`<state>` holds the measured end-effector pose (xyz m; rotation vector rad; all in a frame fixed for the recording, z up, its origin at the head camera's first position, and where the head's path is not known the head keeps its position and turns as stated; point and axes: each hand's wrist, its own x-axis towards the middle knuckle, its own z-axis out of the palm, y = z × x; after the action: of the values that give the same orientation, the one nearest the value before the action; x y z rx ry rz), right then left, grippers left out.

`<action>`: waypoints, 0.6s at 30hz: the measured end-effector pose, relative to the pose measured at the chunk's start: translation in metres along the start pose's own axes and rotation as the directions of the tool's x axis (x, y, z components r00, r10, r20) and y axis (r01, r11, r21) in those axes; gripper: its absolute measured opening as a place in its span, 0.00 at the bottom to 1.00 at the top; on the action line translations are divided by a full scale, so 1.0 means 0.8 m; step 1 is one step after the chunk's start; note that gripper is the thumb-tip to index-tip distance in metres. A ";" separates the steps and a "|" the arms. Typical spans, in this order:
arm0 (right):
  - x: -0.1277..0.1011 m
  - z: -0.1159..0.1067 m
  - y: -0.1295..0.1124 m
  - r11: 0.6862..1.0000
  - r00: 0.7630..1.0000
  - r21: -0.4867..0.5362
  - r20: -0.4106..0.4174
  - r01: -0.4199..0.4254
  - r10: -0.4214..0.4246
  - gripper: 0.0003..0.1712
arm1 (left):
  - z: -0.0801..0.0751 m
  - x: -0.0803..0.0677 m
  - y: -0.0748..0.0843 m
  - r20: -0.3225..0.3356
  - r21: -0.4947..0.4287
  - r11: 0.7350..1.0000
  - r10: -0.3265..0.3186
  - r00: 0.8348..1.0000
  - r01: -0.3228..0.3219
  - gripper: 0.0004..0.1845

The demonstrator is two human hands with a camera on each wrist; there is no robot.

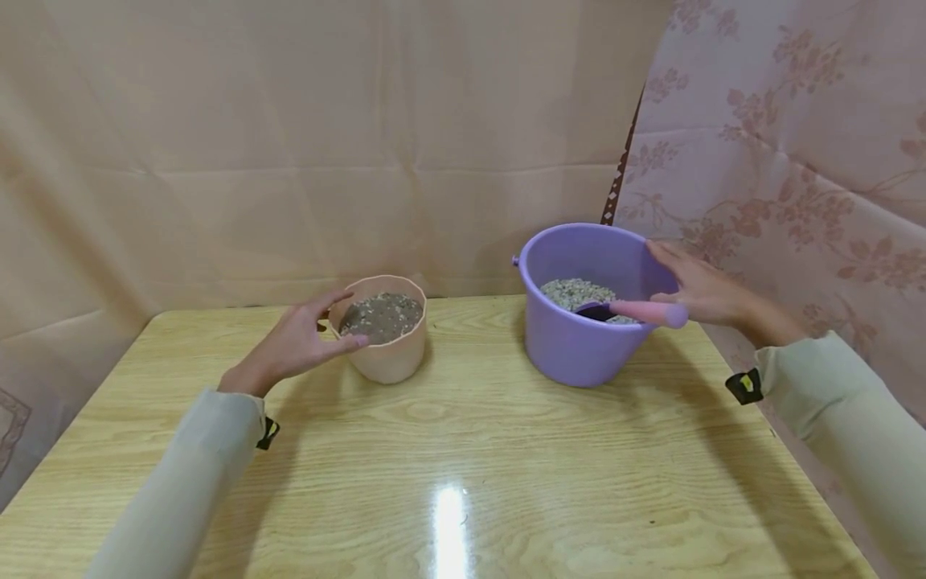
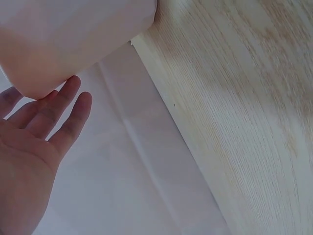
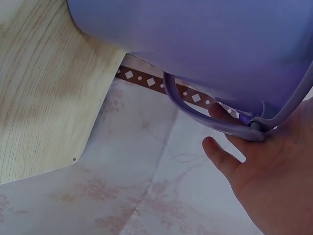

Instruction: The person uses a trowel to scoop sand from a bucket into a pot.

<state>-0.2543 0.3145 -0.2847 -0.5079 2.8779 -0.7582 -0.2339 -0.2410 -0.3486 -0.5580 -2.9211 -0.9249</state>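
The purple bucket (image 1: 587, 301) is touched on its far side by the right hand (image 1: 698, 288), with fingers straight and spread. It looks as if it is being kept steady. The peach pot (image 1: 383, 334) is cupped loosely by the left hand (image 1: 300, 342), fingers open at its side. Both are stood on the shiny wooden table (image 1: 463, 450), well apart. The bucket is smooth, round plastic with small pebbles inside. A pink-handled scoop (image 1: 637, 312) is left leaning on its rim.

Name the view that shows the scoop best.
The head view: the pink-handled scoop lies in the purple bucket on gravel, near the right hand. Neither wrist view shows the scoop; the right wrist view shows only the bucket's outside.
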 end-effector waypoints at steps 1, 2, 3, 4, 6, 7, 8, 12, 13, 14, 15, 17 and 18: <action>0.000 0.000 -0.001 1.000 1.000 -0.001 0.003 0.002 -0.002 0.57 | 0.000 -0.001 0.000 0.001 -0.004 1.000 0.006 1.000 -0.006 0.48; -0.001 0.001 -0.001 1.000 1.000 -0.001 0.006 0.006 -0.006 0.56 | 0.001 -0.001 0.001 0.001 -0.005 1.000 0.010 1.000 -0.010 0.48; -0.001 0.001 -0.002 1.000 1.000 -0.007 0.008 0.007 -0.007 0.55 | 0.001 -0.002 0.002 0.000 -0.010 1.000 0.014 1.000 -0.014 0.48; -0.001 0.001 -0.002 1.000 1.000 -0.014 0.010 0.006 -0.006 0.55 | 0.002 -0.003 0.002 -0.004 -0.011 1.000 0.017 1.000 -0.017 0.48; -0.001 0.001 -0.003 1.000 1.000 -0.024 0.017 0.008 -0.008 0.53 | 0.003 -0.003 0.003 -0.010 -0.012 1.000 0.027 1.000 -0.027 0.48; -0.001 0.001 -0.003 0.999 1.000 -0.035 0.016 0.009 -0.008 0.53 | 0.004 -0.003 0.003 -0.011 -0.012 0.999 0.033 0.999 -0.033 0.48; -0.001 0.001 -0.004 0.999 1.000 -0.044 0.017 0.005 -0.005 0.53 | 0.004 -0.004 0.004 -0.013 -0.010 0.999 0.037 0.999 -0.037 0.47; -0.004 0.003 -0.007 0.997 1.000 -0.071 0.022 -0.012 0.013 0.55 | 0.005 -0.006 0.005 -0.012 -0.009 0.999 0.040 0.999 -0.041 0.48; -0.004 0.004 -0.009 0.997 1.000 -0.078 0.020 -0.011 0.013 0.55 | 0.005 -0.006 0.005 -0.007 -0.010 0.999 0.040 0.999 -0.041 0.48; -0.005 0.005 -0.011 0.996 1.000 -0.088 0.018 -0.011 0.013 0.55 | 0.005 -0.007 0.006 -0.001 -0.012 0.999 0.041 0.999 -0.041 0.48; -0.006 0.006 -0.013 0.995 1.000 -0.099 0.016 -0.008 0.010 0.55 | 0.005 -0.009 0.006 0.006 -0.014 0.999 0.041 0.999 -0.041 0.48; -0.007 0.009 -0.016 0.992 1.000 -0.125 0.009 0.009 -0.008 0.54 | 0.006 -0.011 0.007 0.017 -0.017 0.999 0.050 0.999 -0.050 0.48; -0.007 0.010 -0.017 0.991 1.000 -0.136 0.006 0.015 -0.014 0.54 | 0.006 -0.012 0.007 0.022 -0.018 0.998 0.055 0.998 -0.055 0.48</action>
<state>-0.2431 0.3017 -0.2842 -0.5458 2.9383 -0.5647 -0.2224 -0.2370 -0.3507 -0.6501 -2.9039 -0.9441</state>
